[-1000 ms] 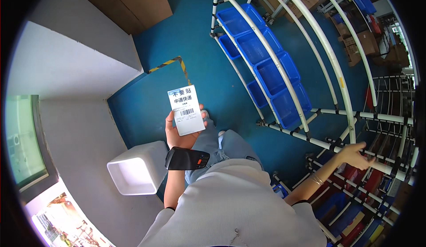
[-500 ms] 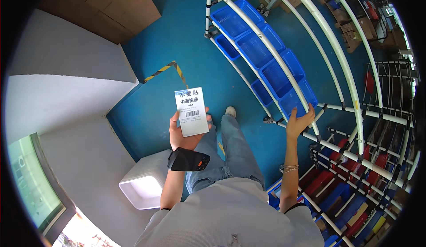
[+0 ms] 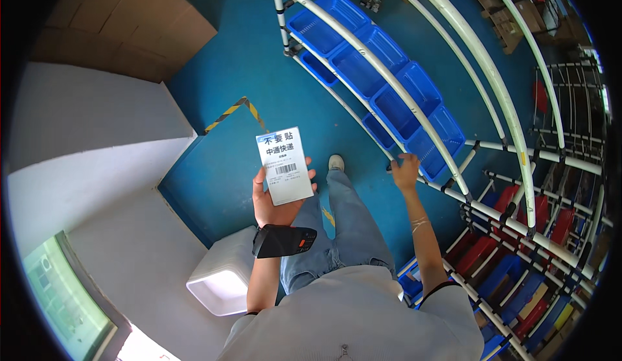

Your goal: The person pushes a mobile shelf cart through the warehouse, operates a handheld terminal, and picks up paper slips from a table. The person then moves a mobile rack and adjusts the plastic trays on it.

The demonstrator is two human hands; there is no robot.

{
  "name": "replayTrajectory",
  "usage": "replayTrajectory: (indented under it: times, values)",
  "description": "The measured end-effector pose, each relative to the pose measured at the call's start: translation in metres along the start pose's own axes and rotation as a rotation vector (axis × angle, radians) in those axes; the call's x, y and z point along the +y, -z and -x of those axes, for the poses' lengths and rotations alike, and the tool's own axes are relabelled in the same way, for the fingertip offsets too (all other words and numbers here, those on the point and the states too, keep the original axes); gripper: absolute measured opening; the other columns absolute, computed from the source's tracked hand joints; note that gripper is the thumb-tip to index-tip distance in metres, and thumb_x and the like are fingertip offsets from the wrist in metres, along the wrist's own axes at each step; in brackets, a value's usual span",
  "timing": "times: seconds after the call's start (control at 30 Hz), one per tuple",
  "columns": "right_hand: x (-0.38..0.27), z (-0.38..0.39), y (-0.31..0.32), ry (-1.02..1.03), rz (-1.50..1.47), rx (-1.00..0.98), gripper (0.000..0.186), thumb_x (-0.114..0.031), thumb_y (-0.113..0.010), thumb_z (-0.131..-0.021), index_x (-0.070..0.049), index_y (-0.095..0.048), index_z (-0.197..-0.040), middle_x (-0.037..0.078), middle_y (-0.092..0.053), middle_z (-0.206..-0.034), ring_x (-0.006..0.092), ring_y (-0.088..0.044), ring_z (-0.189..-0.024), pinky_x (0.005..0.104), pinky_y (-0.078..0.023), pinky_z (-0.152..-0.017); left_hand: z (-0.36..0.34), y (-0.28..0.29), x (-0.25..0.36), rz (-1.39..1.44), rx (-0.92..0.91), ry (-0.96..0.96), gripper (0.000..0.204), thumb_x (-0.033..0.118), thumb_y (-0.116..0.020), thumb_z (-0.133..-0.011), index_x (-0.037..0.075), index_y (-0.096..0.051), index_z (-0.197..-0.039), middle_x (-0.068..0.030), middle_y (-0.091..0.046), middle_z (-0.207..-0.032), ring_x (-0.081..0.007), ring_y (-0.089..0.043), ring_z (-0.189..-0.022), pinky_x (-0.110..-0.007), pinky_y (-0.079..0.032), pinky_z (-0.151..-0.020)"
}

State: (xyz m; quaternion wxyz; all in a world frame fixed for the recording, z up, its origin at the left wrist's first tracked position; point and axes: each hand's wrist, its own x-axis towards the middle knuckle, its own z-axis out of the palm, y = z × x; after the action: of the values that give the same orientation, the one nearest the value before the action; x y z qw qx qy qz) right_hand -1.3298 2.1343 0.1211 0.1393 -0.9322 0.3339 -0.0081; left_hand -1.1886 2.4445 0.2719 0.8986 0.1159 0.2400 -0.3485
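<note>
While the left hand [image 3: 275,202] keeps the white label [image 3: 286,165] pinched upright over the blue floor [image 3: 259,69], as before, the right hand [image 3: 406,170] has dropped from the rack [image 3: 447,140], fingers spread and holding nothing, just beside the blue bins [image 3: 414,102]; picking seems not begun.

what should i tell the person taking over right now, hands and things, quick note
Left hand: holds a white rectangular paper label with a barcode upright in front of the body; a black handheld scanner device is strapped at that wrist.
Right hand: empty, fingers spread, reaching toward the white tube rack, beside the row of blue plastic bins.
White plastic tote sits on the blue floor by the left leg.
Done: label is in hand.
Left: nothing picked from the bins yet; the hand has not closed on anything.
</note>
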Motion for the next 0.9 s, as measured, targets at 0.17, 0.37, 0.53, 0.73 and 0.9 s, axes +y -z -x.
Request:
replayTrajectory:
  times: [0.17, 0.37, 0.53, 0.73, 0.9]
  values:
    - [0.029, 0.002, -0.092, -0.032, 0.381, -0.259, 0.037, -0.028, -0.062, -0.064, -0.001, -0.054, -0.088, 0.016, -0.051, -0.09, 0.0321, -0.048, -0.082, 0.0397, -0.041, -0.074, -0.004, 0.029, 0.01, -0.048, 0.094, -0.009, 0.057, 0.042, -0.041, -0.081, 0.013, -0.033, -0.129, -0.0188, -0.043, -0.121, -0.0322, -0.051, -0.095, -0.042, -0.042, -0.074]
    - [0.051, -0.054, -0.148, -0.087, 0.671, -0.303, 0.087, -0.041, -0.063, -0.069, 0.008, -0.022, -0.127, 0.023, -0.027, -0.131, 0.0357, -0.024, -0.123, 0.0397, -0.027, -0.098, 0.01, 0.044, 0.017, -0.157, 0.278, 0.013, 0.056, 0.042, -0.042, -0.081, 0.013, -0.035, -0.128, -0.0181, -0.044, -0.119, -0.0307, -0.051, -0.093, -0.04, -0.044, -0.071]
    - [0.034, -0.106, -0.166, -0.288, 0.394, -0.353, 0.046, -0.032, -0.065, -0.069, -0.002, -0.049, -0.1, 0.014, -0.058, -0.091, 0.031, -0.058, -0.082, 0.0411, -0.046, -0.075, 0.025, 0.04, 0.02, -0.212, 0.303, -0.032, 0.056, 0.042, -0.041, -0.082, 0.01, -0.035, -0.128, -0.018, -0.045, -0.119, -0.0292, -0.052, -0.093, -0.039, -0.045, -0.069]
    - [0.049, -0.106, -0.122, 0.141, 0.325, -0.462, 0.039, -0.038, -0.065, -0.069, 0.0, -0.059, -0.073, 0.017, -0.059, -0.065, 0.0352, -0.055, -0.057, 0.0419, -0.043, -0.054, 0.016, 0.02, -0.014, -0.103, 0.323, 0.073, 0.061, 0.042, -0.039, -0.082, 0.005, -0.03, -0.129, -0.0214, -0.044, -0.119, -0.0342, -0.051, -0.096, -0.044, -0.043, -0.074]
    - [0.073, -0.115, -0.074, 0.142, 0.44, -0.351, 0.025, -0.023, -0.067, -0.067, -0.003, -0.058, -0.077, 0.015, -0.06, -0.067, 0.0337, -0.058, -0.059, 0.04, -0.048, -0.059, -0.005, 0.004, -0.039, -0.007, 0.168, 0.112, 0.064, 0.043, -0.04, -0.081, 0.006, -0.027, -0.131, -0.0225, -0.042, -0.12, -0.0354, -0.051, -0.099, -0.045, -0.041, -0.077]
